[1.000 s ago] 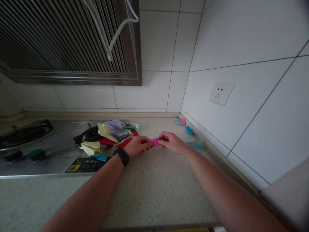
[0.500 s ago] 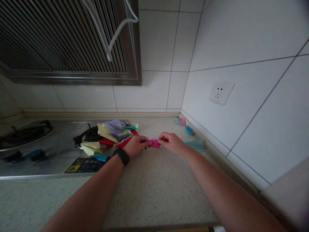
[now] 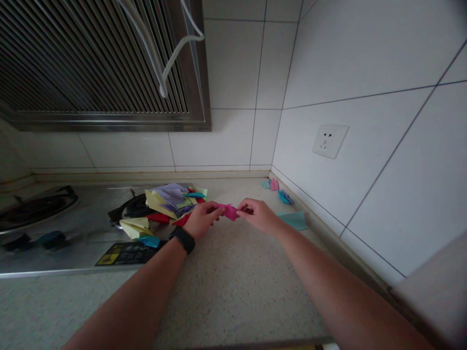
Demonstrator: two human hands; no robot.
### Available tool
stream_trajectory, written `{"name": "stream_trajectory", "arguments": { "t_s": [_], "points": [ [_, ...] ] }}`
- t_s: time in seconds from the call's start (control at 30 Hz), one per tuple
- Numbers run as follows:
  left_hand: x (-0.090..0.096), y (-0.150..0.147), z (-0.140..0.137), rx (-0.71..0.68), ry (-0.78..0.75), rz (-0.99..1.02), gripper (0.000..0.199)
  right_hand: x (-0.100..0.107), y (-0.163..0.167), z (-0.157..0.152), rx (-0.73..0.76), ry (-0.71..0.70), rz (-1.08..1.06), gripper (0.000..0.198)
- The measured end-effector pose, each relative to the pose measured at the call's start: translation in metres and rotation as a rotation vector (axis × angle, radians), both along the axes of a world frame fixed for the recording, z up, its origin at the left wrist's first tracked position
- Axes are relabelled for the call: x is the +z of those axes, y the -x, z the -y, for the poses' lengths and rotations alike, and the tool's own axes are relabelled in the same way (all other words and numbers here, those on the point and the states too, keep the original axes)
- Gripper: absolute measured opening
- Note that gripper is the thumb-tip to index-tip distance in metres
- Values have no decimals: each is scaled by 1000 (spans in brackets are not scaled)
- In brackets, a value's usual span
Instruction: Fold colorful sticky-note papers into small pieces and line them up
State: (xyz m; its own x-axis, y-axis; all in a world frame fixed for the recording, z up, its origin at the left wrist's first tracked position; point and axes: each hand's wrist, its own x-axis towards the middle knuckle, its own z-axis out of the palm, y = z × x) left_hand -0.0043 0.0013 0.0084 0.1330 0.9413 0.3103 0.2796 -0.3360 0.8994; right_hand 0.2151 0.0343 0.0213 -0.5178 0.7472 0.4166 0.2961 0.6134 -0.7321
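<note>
A small piece of folded bright pink paper [image 3: 229,212] is stretched between my two hands, a little above the speckled countertop [image 3: 241,282]. My left hand [image 3: 204,217], with a black watch on its wrist, pinches the paper's left end between thumb and fingers. At the opposite edge my right hand [image 3: 256,214] grips it between thumb and fingertip. Just right of my right hand lies a flat light teal sheet of paper [image 3: 296,220]. Left of my left hand, a heap of folded papers [image 3: 170,197] in purple, yellow, red and blue rests on the stove.
The gas stove [image 3: 83,233] takes up the left, under a range hood [image 3: 109,63] with a white cable [image 3: 160,80] hanging before it. Small folded pink paper [image 3: 274,184] and a blue folded paper boat [image 3: 285,197] sit by the right wall, below a socket [image 3: 330,141].
The pink paper has turned slightly in my fingers and more of it shows. My hands stay close together. The whole view has shifted a little.
</note>
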Motion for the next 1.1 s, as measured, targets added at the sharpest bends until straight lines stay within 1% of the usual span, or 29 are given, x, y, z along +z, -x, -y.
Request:
{"name": "stream_trajectory", "arguments": {
  "t_s": [0.17,0.23,0.33,0.43,0.5,0.57,0.63,0.67,0.77,0.83,0.9,1.0,1.1],
  "points": [
    [5,-3,5,-14,-56,-46,35,-2,6,0,-24,-11,-92,19],
    [6,-4,7,3,-57,-66,35,-2,7,1,-24,-42,-52,19],
    [5,-5,9,37,-52,-84,35,4,0,2,-75,-158,59,16],
    [2,-8,9,66,-53,-90,34,13,-15,-2,-230,-281,96,15],
    [4,-13,5,71,-60,-74,33,19,-26,-7,-358,-314,50,15],
    [10,-23,-4,60,-79,-63,33,21,-35,-12,-480,-311,-36,16],
    [20,-37,-19,40,-104,-74,33,22,-39,-12,-564,-292,-135,17],
    [25,-46,-29,26,-114,-82,33,22,-38,-11,-580,-281,-180,17],
    [36,-72,-67,34,-167,-73,33,21,-32,-1,-570,-265,-262,21],
    [37,-90,-97,43,-175,-64,33,20,-24,6,-572,-223,-288,25],
    [32,-105,-127,64,-143,-110,31,16,-15,11,-550,-181,-298,26],
    [18,-125,-168,113,-82,-199,30,5,1,14,-527,-86,-371,31],
    [1,-139,-200,108,-37,-238,29,-4,11,14,-445,-68,-343,29]
  ]
}}
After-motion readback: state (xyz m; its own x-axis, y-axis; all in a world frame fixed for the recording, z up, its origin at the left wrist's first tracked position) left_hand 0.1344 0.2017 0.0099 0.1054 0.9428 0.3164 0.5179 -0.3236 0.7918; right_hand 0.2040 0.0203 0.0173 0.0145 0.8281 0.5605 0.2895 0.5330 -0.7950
